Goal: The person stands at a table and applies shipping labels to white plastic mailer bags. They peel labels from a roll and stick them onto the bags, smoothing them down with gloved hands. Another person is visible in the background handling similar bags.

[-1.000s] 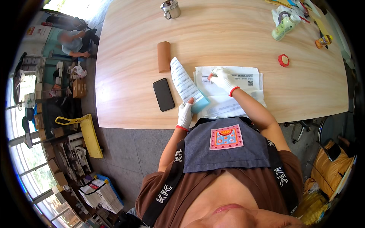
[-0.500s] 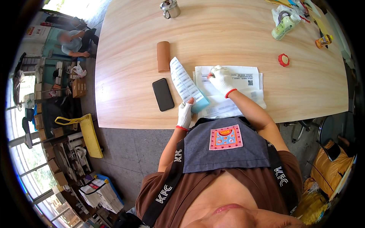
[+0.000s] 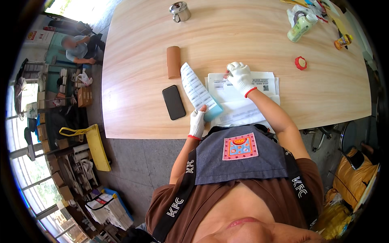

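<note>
My left hand (image 3: 198,122), in a white glove with bare fingertips and a red cuff, is closed on the lower end of a sheet of labels (image 3: 194,86). The sheet is white with printed rows and has a pale blue part at the bottom. My right hand (image 3: 240,76), gloved the same way, is over the top edge of a stack of printed papers (image 3: 265,81). Its fingers are curled together; what they hold, if anything, cannot be made out. A black phone (image 3: 174,102) lies left of the labels, below a brown cylinder (image 3: 173,62).
A metal mug (image 3: 180,11) stands at the table's far side. To the right are a red round object (image 3: 300,63), a pale green bottle (image 3: 301,29) and a small orange bottle (image 3: 343,42). A yellow trolley (image 3: 98,148) is left of the table (image 3: 133,93). Another person (image 3: 77,48) sits far left.
My right hand has moved slightly right and up, toward the papers' top edge. The left hand and the labels stay almost in place.
</note>
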`<state>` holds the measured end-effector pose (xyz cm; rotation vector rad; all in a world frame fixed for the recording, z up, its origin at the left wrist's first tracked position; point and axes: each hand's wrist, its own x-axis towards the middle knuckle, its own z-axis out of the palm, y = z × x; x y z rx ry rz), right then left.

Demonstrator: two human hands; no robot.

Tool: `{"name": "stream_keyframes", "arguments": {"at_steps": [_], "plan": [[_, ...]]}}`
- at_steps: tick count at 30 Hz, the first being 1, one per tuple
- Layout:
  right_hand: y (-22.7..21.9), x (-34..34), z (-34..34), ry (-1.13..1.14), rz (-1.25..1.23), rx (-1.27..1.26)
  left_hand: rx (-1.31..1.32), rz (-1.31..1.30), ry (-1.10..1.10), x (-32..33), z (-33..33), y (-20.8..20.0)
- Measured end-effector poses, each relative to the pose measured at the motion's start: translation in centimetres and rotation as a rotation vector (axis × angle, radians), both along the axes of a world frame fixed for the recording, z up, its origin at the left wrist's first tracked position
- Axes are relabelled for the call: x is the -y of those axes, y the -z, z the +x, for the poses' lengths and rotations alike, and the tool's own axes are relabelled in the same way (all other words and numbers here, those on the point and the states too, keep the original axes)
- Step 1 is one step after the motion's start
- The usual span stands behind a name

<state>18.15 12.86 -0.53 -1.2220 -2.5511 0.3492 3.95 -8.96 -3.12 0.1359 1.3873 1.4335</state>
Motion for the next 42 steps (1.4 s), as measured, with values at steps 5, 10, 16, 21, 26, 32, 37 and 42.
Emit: {"name": "stream_keyframes", "arguments": {"at_steps": [5, 10, 16, 21, 26, 32, 37, 42], "plan": [[1.0, -1.0, 0.7, -0.195, 0.173, -0.088, -0.017, 0.018, 0.016, 0.2, -0.1, 0.1], [0.5, -0.7, 1.2, -0.218, 0.161, -0.1, 0.201, 0.115, -0.068, 0.2, -0.5, -0.3], [-1.3, -0.4, 2.6, -0.288, 0.278, -0.232, -0.065, 0.192, -0.199, 1.1, -4.0, -5.2], [-4.3, 1.5, 3.6, -0.324, 0.295, -0.287, -0.609, 0.217, -0.263, 1.6, -6.1, -10.6], [-4.7, 6.3, 5.4, -0.55, 0.15, -0.048, -0.676, 0.21, -0.142, 0.3, -3.8, -12.0], [-1.8, 9.7, 7.0, -0.817, -0.275, 0.106, 0.177, 0.13, 0.001, -0.6, 1.0, -2.3], [-4.6, 7.4, 4.2, -0.45, -0.063, -0.178, 0.314, 0.134, 0.107, -0.2, 0.8, -1.5], [-0.9, 8.2, 1.8, -0.456, -0.298, -0.195, 0.399, 0.218, 0.129, -0.5, 1.1, -3.3]]}}
